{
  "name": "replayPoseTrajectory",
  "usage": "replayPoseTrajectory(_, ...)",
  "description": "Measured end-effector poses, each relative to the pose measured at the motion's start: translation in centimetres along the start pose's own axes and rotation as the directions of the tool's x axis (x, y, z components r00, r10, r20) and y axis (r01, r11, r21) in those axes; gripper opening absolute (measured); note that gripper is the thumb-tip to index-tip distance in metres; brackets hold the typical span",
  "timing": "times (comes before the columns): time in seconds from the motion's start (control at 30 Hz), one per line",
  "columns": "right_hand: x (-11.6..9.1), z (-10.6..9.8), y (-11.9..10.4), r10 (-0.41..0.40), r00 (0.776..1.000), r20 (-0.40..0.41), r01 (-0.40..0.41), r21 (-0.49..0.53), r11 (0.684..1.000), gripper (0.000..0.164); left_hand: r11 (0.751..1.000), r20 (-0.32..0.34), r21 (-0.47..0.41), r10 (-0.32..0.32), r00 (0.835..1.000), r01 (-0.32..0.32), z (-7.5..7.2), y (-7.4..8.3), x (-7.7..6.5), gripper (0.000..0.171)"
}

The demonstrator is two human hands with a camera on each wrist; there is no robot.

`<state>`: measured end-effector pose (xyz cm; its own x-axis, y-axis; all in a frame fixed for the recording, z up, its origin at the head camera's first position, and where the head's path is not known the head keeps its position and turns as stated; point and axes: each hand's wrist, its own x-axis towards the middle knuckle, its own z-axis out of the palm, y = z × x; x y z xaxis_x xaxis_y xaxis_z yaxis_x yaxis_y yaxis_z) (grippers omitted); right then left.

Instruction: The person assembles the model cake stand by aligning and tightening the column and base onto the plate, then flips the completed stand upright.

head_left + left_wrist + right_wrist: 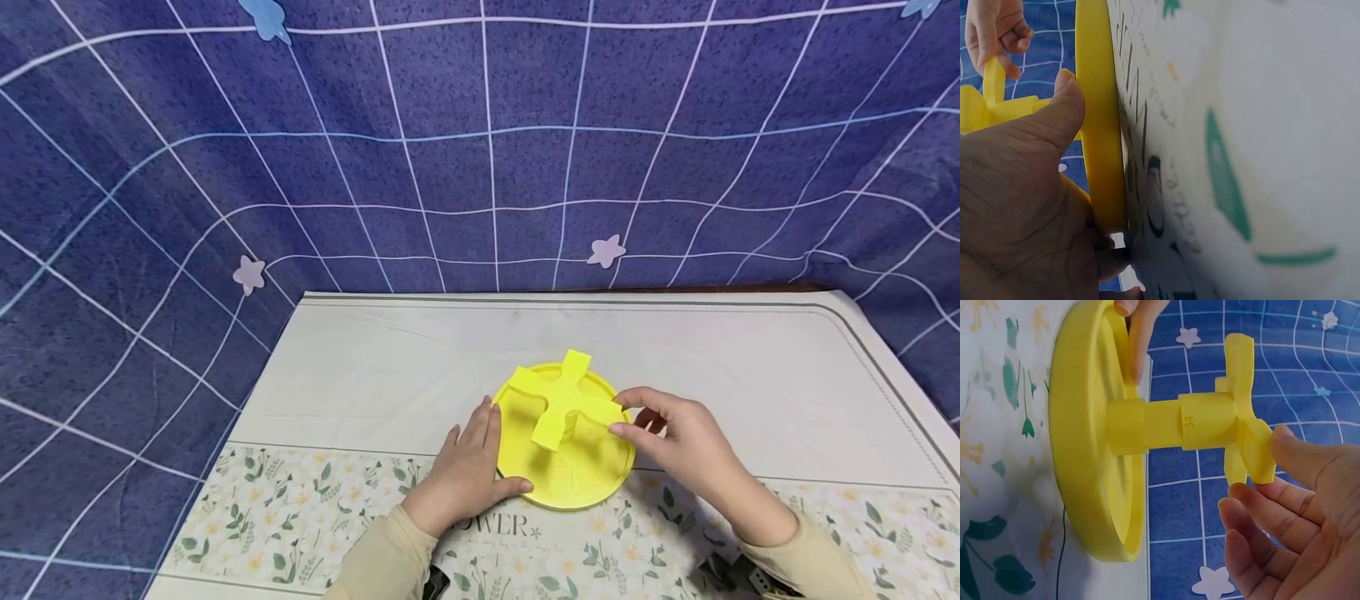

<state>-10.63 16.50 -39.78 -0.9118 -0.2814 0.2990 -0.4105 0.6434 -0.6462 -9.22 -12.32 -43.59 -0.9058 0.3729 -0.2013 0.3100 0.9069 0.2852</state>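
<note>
A yellow round base [551,487] with a raised rim lies on the table. From its middle rises a yellow post [1163,425] marked "34", topped by a yellow four-armed cross piece [558,400]. My right hand [686,437] pinches the end of one arm of that cross between thumb and fingers. Against the left side of the base rests my left hand [465,475], its fingers straight along the edge and its thumb [1066,103] touching the front rim. The lower joint of post and base is partly visible in the right wrist view.
A pale table mat [375,375] with a printed floral band [300,517] lies under the base. Behind and to the left hangs a dark blue curtain [450,167] with a line grid and stars.
</note>
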Motion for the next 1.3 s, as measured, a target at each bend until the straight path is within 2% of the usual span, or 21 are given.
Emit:
replayPoseTrajectory(0.33,-0.3,0.6,-0.9,-0.101,0.995,0.004,0.102,-0.064,0.993,0.032,1.0,-0.007,0.004,0.009,1.0,-0.009,-0.2,0.1,-0.1,0.109)
replayPoseTrajectory(0.5,-0.4,0.8,-1.2,-0.113,0.994,-0.014,0.111,-0.086,0.99,0.031,1.0,-0.01,-0.001,0.008,1.0,-0.008,-0.3,0.1,-0.2,0.108)
replayPoseTrajectory(0.87,-0.5,0.9,-1.7,-0.097,0.994,-0.047,0.094,-0.064,0.994,0.024,1.0,-0.007,0.002,0.001,1.0,-0.001,0.1,0.1,-0.1,0.11)
replayPoseTrajectory(1.17,-1.2,2.2,-1.5,-0.103,0.981,-0.165,0.095,-0.06,0.994,0.023,0.998,-0.031,0.056,0.008,0.999,-0.006,0.3,0.0,0.1,0.108)
replayPoseTrajectory(1.3,-1.2,2.4,-1.2,-0.103,0.981,-0.166,0.099,-0.032,0.995,0.026,0.998,-0.029,0.066,0.003,1.0,-0.001,0.2,0.1,0.0,0.108)
